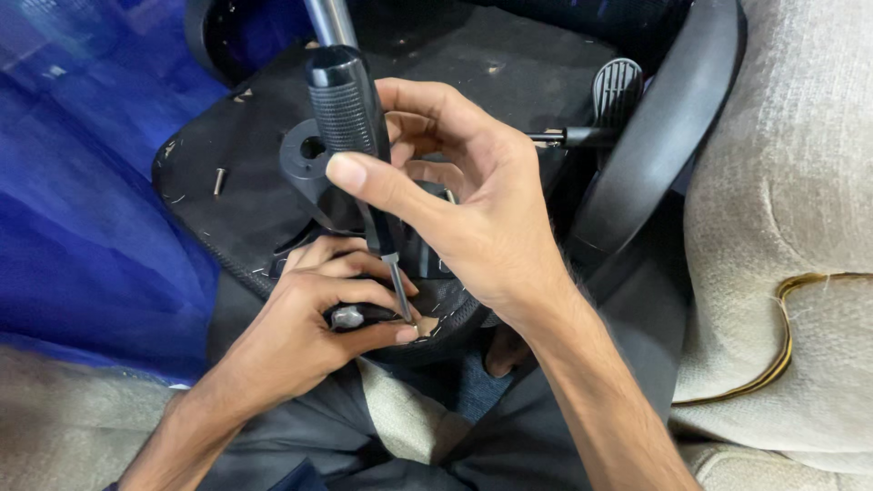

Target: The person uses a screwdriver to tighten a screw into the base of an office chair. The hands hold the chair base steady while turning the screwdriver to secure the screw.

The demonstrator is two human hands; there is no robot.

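Across the lap, an upturned chair seat (255, 155) lies with its black underside facing up; its near edge rests over the thighs. A curved black armrest (655, 145) runs along the right side, beside a beige cushion (791, 182). Blue fabric (82, 182) fills the left. A metal column (329, 20) rises at the far centre, and a ribbed lever paddle (617, 86) sits far right on a thin rod.

At centre, the right hand (464, 209) is clenched around a screwdriver (350, 109), thumb pressed across the ribbed black handle and fingers curled behind it. The long axis of the tool runs from far to near, tilted slightly right toward the tip. The shaft (398, 282) descends from the handle to the near edge of the seat.

Below it, the left hand (318, 318) grasps the seat edge, thumb and forefinger pinched at the tip of the shaft. A small silver part (346, 316), possibly a screw head, shows in that grip just left of the tip; its exact kind cannot be told. The tip sits touching or just beside the left thumb. The left hand is therefore the nearer one to the fastening point; the right hand stands above and farther back.

A loose screw (218, 180) lies on the seat underside, well apart to the far left.
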